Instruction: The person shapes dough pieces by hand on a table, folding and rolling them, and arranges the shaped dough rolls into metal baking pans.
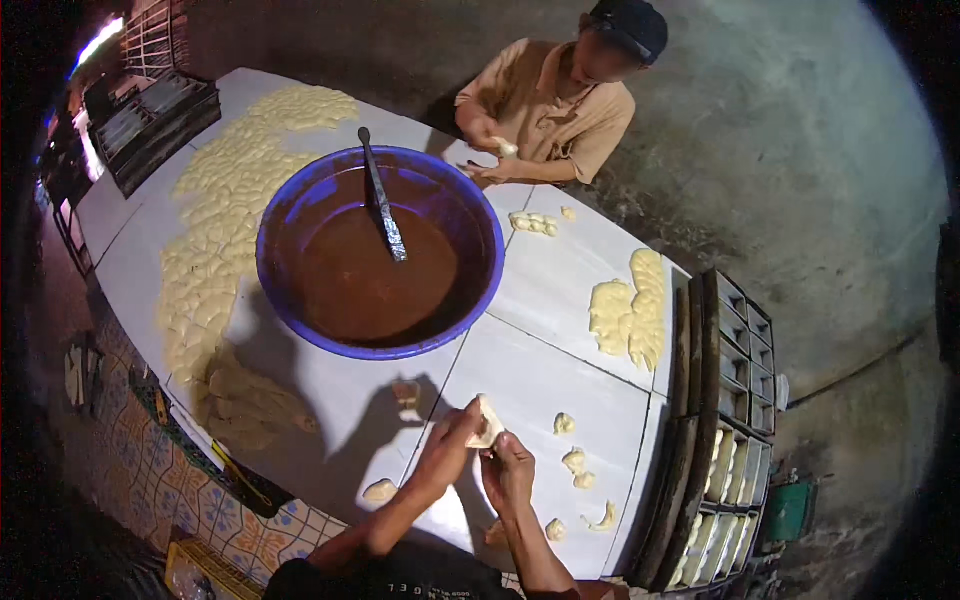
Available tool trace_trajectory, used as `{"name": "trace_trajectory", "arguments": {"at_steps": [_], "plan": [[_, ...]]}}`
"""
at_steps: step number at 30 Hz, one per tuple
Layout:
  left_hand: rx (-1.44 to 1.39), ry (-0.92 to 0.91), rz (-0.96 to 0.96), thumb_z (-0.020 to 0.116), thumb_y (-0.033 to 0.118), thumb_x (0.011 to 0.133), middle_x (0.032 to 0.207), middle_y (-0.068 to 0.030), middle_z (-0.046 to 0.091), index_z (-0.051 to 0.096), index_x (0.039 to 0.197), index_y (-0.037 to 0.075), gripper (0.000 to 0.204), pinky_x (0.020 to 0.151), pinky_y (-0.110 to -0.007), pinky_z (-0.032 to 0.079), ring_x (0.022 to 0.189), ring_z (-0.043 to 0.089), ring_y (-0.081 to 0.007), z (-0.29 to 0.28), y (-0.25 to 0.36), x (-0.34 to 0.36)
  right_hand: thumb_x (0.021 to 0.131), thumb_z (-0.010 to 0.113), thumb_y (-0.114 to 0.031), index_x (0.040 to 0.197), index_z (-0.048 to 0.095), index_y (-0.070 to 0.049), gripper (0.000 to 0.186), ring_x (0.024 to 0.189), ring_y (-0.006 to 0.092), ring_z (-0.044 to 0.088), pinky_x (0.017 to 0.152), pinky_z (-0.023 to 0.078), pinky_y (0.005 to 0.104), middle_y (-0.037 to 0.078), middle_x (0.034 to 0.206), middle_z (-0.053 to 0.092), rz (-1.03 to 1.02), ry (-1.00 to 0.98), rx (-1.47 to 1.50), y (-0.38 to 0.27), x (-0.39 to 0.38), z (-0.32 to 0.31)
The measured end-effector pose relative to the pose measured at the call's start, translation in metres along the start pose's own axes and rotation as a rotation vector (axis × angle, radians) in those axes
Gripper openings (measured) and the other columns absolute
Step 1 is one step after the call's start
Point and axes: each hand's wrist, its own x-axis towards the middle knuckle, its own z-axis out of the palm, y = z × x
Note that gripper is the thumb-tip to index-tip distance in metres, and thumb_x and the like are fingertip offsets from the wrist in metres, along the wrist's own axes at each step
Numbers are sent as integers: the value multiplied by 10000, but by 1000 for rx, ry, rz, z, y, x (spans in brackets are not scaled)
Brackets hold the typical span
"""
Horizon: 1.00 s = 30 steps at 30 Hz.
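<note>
Between my two hands a pale piece of dough [487,424] is stretched above the white table. My left hand [446,450] pinches its left side, and my right hand [508,474] grips the lower right edge. One small dough piece [380,490] lies beside my left forearm. To the right of my hands several torn bits of dough [574,461] are scattered on the tabletop. Beyond my hands stands a blue basin [382,352] with brown contents [370,285]. A long, flat-bladed metal tool [378,195] leans inside it, its dark handle over the far rim.
Many dough pieces [225,215] cover the table's left side. Flattened dough [630,312] and a dough strip [534,223] lie farther right. Metal mould trays [735,380], some filled with dough, line the right edge. Across the table a person [550,110] handles dough. Dark trays [155,125] sit far left.
</note>
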Motion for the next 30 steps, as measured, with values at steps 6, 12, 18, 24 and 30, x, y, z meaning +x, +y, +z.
{"name": "trace_trajectory", "arguments": {"at_steps": [6, 12, 18, 24, 30], "plan": [[482, -156, 22, 602, 65, 879, 1178, -185, 585, 369, 1421, 16, 592, 848, -328, 499, 986, 604, -199, 5, 0, -40, 862, 627, -51, 1236, 617, -60, 374, 1015, 209, 467, 924, 420, 333, 103, 1135, 514, -750, -105, -1182, 0, -40, -10], [545, -149, 278, 687, 144, 863, 902, -111, 649, 684, 1012, -28, 228, 754, -310, 515, 837, 620, -155, 2, -18, -61, 826, 677, -9, 918, 626, 13, 107, 1005, 217, 582, 886, 468, 331, 112, 1078, 601, -787, 65, -595, -3, -55, -13], [334, -31, 62, 751, 282, 824, 737, -136, 597, 627, 812, -67, 371, 599, -336, 483, 687, 629, -203, -1, -75, -53, 936, 590, -134, 969, 662, 42, 193, 932, 139, 579, 807, 464, 266, 105, 1062, 616, -768, -158, -953, 9, -78, -24], [418, -205, 216, 710, 177, 852, 781, -96, 601, 513, 1032, 9, 315, 666, -318, 520, 813, 648, -178, -7, -83, -63, 931, 579, -89, 1277, 528, -1, 361, 881, 82, 504, 685, 447, 232, 47, 1004, 589, -492, 22, -867, 20, -81, -31], [-121, -386, 374, 641, -71, 796, 1228, -105, 434, 433, 1281, 33, 539, 854, -310, 505, 985, 626, -222, -25, -61, -76, 888, 595, -19, 1323, 475, -16, 452, 850, 142, 608, 746, 496, 274, 69, 1037, 627, 220, -384, -519, 18, -63, -63]]}}
